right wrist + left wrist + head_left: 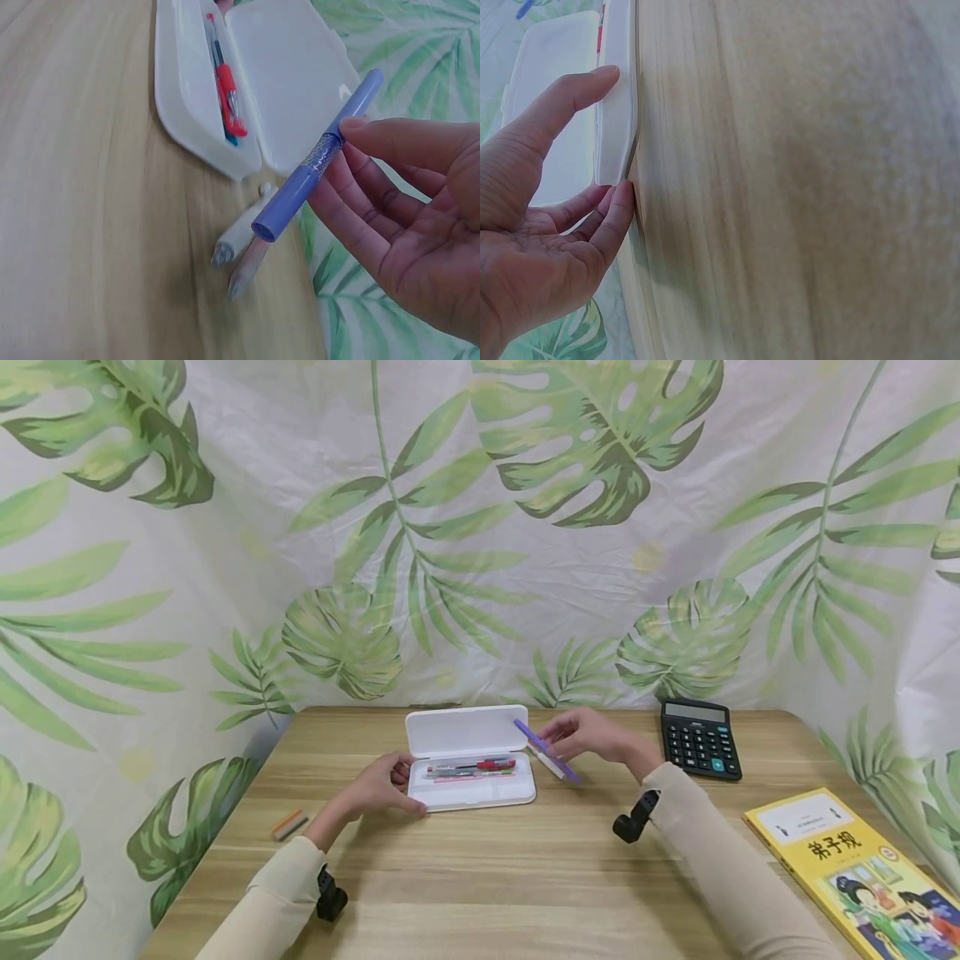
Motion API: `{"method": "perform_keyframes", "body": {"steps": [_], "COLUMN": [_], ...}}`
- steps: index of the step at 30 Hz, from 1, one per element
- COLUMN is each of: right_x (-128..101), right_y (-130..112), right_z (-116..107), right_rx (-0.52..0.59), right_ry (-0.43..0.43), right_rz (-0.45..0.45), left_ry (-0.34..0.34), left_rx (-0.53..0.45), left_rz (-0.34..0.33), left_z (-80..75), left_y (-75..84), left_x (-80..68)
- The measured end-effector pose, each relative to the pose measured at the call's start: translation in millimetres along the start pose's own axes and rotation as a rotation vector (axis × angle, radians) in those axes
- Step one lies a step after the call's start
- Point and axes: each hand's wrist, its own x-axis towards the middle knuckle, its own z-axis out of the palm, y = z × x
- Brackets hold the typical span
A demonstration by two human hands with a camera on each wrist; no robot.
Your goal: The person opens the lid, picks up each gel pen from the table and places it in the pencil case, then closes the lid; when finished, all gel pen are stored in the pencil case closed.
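A white pencil case (450, 799) lies on the table with its lid (465, 732) tipped back. Inside it are several pens, one with a red cap (228, 79). My left hand (377, 788) grips the case's left end, thumb (585, 86) against the front wall and fingertips around the corner. Between thumb and fingers, my right hand (588, 735) pinches a purple pen (289, 202) with a silvery band, raised beside the case's right end. Beneath that pen, a white pen (238, 231) and a slim pale pen (249, 268) show near the case; their contact with the table is unclear.
A black calculator (701, 739) lies at the back right. Toward the right edge is a yellow book (862, 868). An orange and grey eraser-like block (289, 824) sits on the left. Leaf-patterned cloth (480, 568) hangs behind the wooden table (510, 877).
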Motion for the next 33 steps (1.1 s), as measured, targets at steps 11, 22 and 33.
{"method": "perform_keyframes", "body": {"steps": [11,22,33], "right_x": [21.1,46.5,65.7], "right_y": [-30.9,-45.5,-48.0], "right_z": [26.7,57.4,76.0], "right_rx": [-0.058,-0.137,-0.297], "right_ry": [-0.065,-0.104,-0.096], "right_rz": [-0.069,-0.099,-0.188], "left_ry": [0.0,-0.001,-0.01], "left_rx": [0.007,0.008,-0.005], "left_rz": [-0.009,-0.011,-0.001], "left_z": [-0.8,-0.9,-1.5], "left_y": [0.1,-1.6,1.8], "left_x": [0.4,1.6,-1.3]}}
